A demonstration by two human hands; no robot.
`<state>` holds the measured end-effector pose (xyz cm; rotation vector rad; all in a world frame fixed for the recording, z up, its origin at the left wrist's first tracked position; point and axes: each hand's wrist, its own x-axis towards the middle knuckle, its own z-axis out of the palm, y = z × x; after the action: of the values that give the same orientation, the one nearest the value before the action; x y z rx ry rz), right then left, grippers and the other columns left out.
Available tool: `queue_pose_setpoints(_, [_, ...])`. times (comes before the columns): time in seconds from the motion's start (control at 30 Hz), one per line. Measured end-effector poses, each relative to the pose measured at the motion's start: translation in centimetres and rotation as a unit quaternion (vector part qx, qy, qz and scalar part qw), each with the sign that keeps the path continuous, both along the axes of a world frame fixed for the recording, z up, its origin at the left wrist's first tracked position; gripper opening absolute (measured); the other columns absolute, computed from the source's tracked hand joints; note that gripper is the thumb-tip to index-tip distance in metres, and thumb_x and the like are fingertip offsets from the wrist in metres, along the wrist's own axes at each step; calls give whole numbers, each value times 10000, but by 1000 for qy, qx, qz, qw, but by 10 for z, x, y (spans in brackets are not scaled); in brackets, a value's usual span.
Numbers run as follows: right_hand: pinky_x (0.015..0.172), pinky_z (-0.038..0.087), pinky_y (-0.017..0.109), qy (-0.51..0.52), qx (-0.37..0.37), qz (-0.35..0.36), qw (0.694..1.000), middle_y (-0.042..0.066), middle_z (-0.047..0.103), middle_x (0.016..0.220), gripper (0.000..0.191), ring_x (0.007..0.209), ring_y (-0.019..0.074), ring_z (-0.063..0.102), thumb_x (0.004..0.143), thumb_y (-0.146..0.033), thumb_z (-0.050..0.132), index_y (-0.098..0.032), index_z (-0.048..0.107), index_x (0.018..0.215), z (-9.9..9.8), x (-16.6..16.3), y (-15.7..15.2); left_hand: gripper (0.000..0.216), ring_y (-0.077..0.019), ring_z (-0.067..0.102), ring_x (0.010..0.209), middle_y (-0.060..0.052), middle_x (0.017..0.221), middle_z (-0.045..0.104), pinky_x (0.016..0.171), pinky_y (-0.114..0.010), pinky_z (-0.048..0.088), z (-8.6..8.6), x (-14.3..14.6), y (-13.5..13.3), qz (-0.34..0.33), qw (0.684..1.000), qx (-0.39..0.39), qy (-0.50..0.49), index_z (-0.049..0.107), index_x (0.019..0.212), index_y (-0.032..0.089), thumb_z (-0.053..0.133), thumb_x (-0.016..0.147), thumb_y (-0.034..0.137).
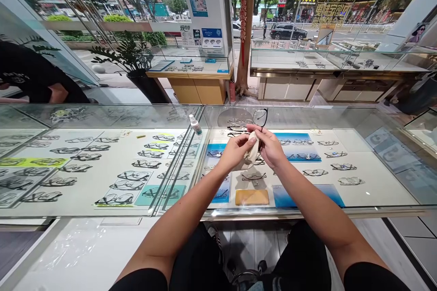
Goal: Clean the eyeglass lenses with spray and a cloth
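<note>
Above the glass display counter, my two hands meet around a pair of dark-framed eyeglasses and a beige cleaning cloth. My left hand is closed on the cloth, which hangs below its fingers. Closed beside it, my right hand grips the eyeglasses. One lens sticks up past the fingertips; fingers and cloth hide the other part of the frame. A small white spray bottle stands on the counter top to the left. Nearer me is a tan glasses case.
Rows of eyeglasses lie inside the glass counter. A person in black leans at the far left. Beyond stand a potted plant, a wooden display cabinet and more showcases. My legs are under the counter's front edge.
</note>
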<state>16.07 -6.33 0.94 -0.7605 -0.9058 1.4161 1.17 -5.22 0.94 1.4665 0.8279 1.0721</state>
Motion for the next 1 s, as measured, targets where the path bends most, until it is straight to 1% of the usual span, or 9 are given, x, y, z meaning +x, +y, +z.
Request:
queue_pose_setpoints(0.13, [988, 571, 367, -6, 15, -8, 1000, 65, 829, 1214, 392, 1276, 298, 689, 796, -562, 862, -266, 877, 1053, 3, 0, 0, 601, -129, 505, 662, 24, 709, 597, 641, -269, 414, -1, 0, 2, -1, 1000, -18, -25, 679, 804, 184, 898, 777, 743])
queue_pose_setpoints(0.23, [1017, 563, 381, -2, 35, -24, 999, 66, 830, 1187, 377, 1219, 288, 691, 830, -588, 808, -258, 879, 998, 5, 2, 1, 629, -117, 511, 619, 31, 706, 623, 597, -252, 393, -2, -2, 4, 0, 997, -58, -57, 675, 893, 188, 936, 739, 739])
queue_pose_setpoints(0.4, [869, 548, 347, -35, 36, -28, 998, 41, 786, 1043, 336, 962, 226, 672, 818, -561, 839, -269, 884, 977, 5, 5, 2, 657, -123, 577, 587, 25, 739, 699, 591, -254, 436, 0, -5, 3, -36, 988, -116, -98, 607, 1002, 212, 960, 743, 702])
queue_pose_setpoints(0.5, [851, 545, 337, -32, 48, -33, 998, 35, 754, 1006, 325, 945, 217, 657, 800, -569, 867, -271, 884, 929, 5, 5, 2, 659, -132, 635, 663, 16, 828, 734, 641, -257, 484, 3, -6, 3, -26, 988, -101, -115, 597, 1039, 216, 1002, 721, 629])
queue_pose_setpoints(0.63, [876, 548, 331, -21, 60, -24, 998, 36, 741, 1024, 341, 966, 214, 666, 781, -576, 909, -262, 884, 911, 4, 4, 1, 632, -134, 666, 770, 27, 865, 708, 685, -237, 500, 4, -8, 5, 7, 991, -63, -119, 587, 1019, 220, 1030, 707, 544])
queue_pose_setpoints(0.73, [793, 533, 316, -13, 41, -11, 999, 40, 756, 1026, 381, 915, 203, 666, 765, -592, 927, -257, 883, 942, 1, 3, 1, 675, -160, 721, 845, 12, 939, 749, 754, -265, 555, 2, -10, 7, -14, 988, -77, -132, 558, 1062, 235, 1055, 682, 489])
queue_pose_setpoints(0.8, [720, 499, 297, -7, 19, -2, 1000, 35, 764, 990, 421, 857, 188, 651, 740, -599, 950, -254, 880, 972, -2, 2, 2, 718, -171, 738, 816, 5, 957, 773, 752, -291, 575, 0, -10, 7, -43, 984, -99, -142, 534, 1117, 246, 1062, 678, 455])
queue_pose_setpoints(0.87, [692, 475, 280, 4, 3, 4, 1000, 25, 765, 954, 454, 821, 172, 635, 714, -601, 978, -251, 876, 983, -3, 2, 2, 744, -155, 710, 722, 16, 900, 768, 698, -282, 555, -1, -10, 6, -62, 981, -116, -142, 528, 1182, 246, 1057, 693, 431])
queue_pose_setpoints(1.0, [680, 472, 268, 22, -7, 12, 1000, 21, 769, 930, 507, 797, 164, 618, 688, -630, 1002, -253, 878, 1004, -2, 2, 1, 712, -119, 625, 634, 41, 801, 721, 632, -245, 472, 0, -8, 4, -60, 983, -125, -118, 594, 1188, 210, 1050, 693, 441])
